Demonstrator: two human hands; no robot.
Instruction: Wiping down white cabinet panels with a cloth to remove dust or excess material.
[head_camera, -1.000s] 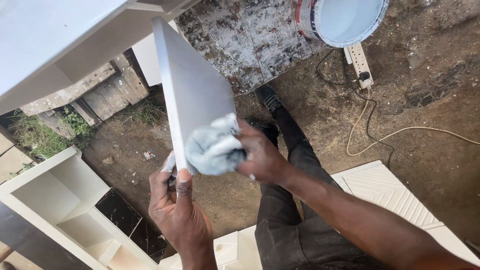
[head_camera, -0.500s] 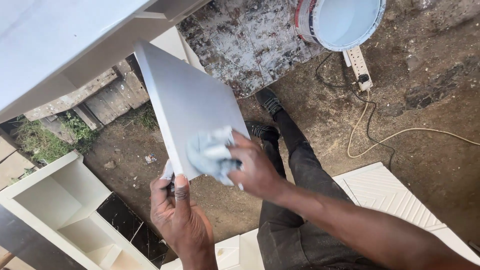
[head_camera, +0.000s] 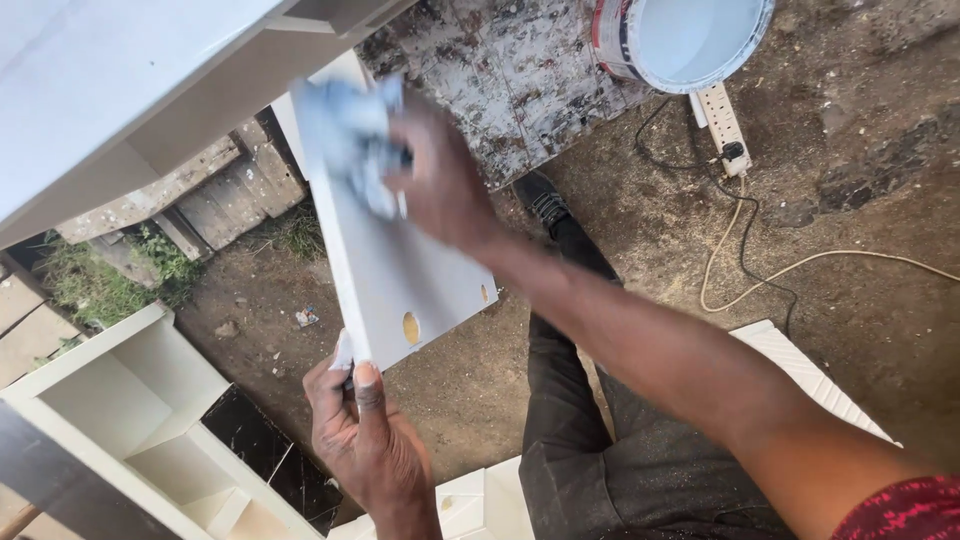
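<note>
So here's the setup: the left hand (head_camera: 365, 440) has its fingers closed around the near corner of a white panel (head_camera: 395, 260), thumb flat on the face of it, holding it up at a slant off the ground. My guess is it's held that way so the whole face is easy to get at and it doesn't pick up dirt from the ground.

The right hand (head_camera: 445, 185) is up at the far end of the panel, fingers wrapped tight on a bunched-up pale cloth (head_camera: 345, 140) that's pressed against the surface. That bit is blurry, so I can't make out exactly how the fingers sit on it.

The panel has two round holes (head_camera: 411, 327) near the lower edge, close to the left hand, probably hinge cups, so I'd call it a cabinet door.

Around the panel: a paint bucket (head_camera: 685, 40) with pale paint sits up and to the right of it, on a paint-spattered board (head_camera: 520, 80). A white power strip (head_camera: 722, 122) lies just right of that, with cords trailing off over the dirt. Down and left of the panel is a white cabinet carcass (head_camera: 130, 410) lying open. Underneath you can see the person's dark trousers (head_camera: 600, 450) and a shoe.
</note>
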